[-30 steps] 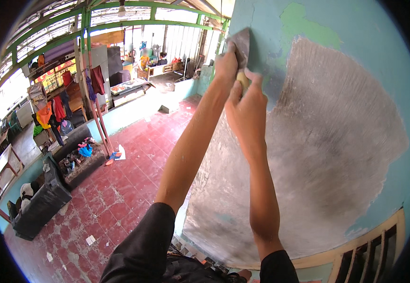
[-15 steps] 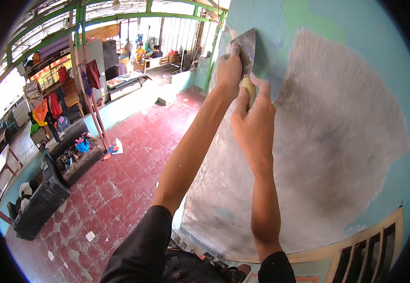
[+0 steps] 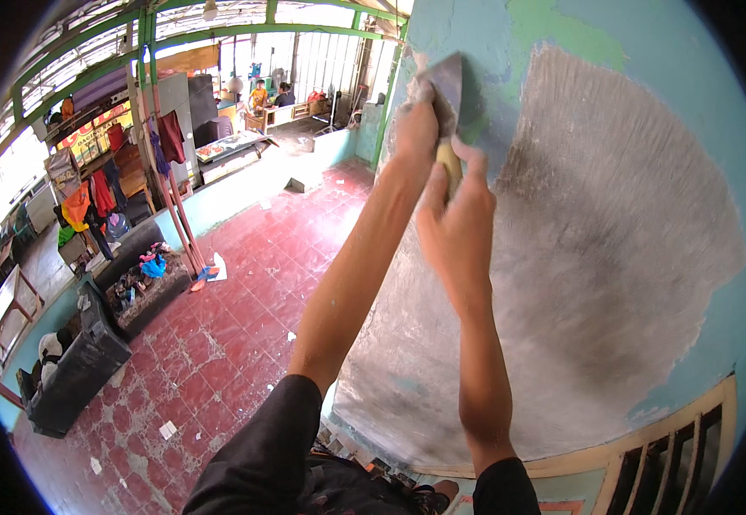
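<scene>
A person's bare arms in short black sleeves reach up toward a pale blue wall. Near the wall's upper left edge, the right hand grips the yellowish handle of a flat metal scraper, while the left hand touches its blade. Light green paint shows along the wall's top, above a broad, rough grey area. A slatted frame sits at the wall's lower right corner. Red floor tiles, scattered with pale debris, stretch left; dark, bulky furniture stands along the floor's left edge. Beyond, colourful clothes hang.
</scene>
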A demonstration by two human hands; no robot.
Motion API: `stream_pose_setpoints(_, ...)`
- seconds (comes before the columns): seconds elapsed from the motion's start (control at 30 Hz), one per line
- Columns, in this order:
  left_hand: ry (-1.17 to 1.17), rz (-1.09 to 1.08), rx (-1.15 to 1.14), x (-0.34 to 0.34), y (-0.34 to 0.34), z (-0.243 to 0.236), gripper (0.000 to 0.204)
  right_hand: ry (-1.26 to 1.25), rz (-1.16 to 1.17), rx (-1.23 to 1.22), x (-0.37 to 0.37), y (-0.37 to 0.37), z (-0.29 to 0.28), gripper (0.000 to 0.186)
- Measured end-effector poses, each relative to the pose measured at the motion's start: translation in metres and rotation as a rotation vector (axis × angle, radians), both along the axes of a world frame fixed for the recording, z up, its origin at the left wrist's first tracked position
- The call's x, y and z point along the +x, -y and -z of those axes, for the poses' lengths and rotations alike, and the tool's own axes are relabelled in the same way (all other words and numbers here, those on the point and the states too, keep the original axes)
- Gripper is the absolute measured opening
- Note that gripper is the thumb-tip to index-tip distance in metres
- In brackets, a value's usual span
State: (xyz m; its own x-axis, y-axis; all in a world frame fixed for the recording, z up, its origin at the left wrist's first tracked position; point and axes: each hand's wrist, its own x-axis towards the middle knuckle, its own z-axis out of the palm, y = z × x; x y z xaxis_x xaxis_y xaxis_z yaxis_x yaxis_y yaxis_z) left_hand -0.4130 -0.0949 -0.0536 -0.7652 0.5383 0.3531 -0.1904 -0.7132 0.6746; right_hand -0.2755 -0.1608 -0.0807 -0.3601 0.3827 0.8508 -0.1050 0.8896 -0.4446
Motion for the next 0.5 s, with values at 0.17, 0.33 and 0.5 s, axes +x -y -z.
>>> stream_pose_setpoints(0.17, 0.016, 0.031, -0.023, -0.007, 0.001, 0.000, 0.054, 0.070, -0.033, -0.139, -0.001, 0.000, 0.000, 0.027)
stream_pose_setpoints(0.33, -0.070, -0.131, -0.072, -0.004, 0.003, -0.006, 0.054, 0.012, 0.003, -0.024, -0.003, -0.002, 0.005, 0.027)
stream_pose_setpoints(0.5, 0.002, -0.006, -0.077, -0.019, 0.017, -0.019, 0.057, 0.027, -0.051, -0.059, -0.018, 0.003, -0.006, 0.027)
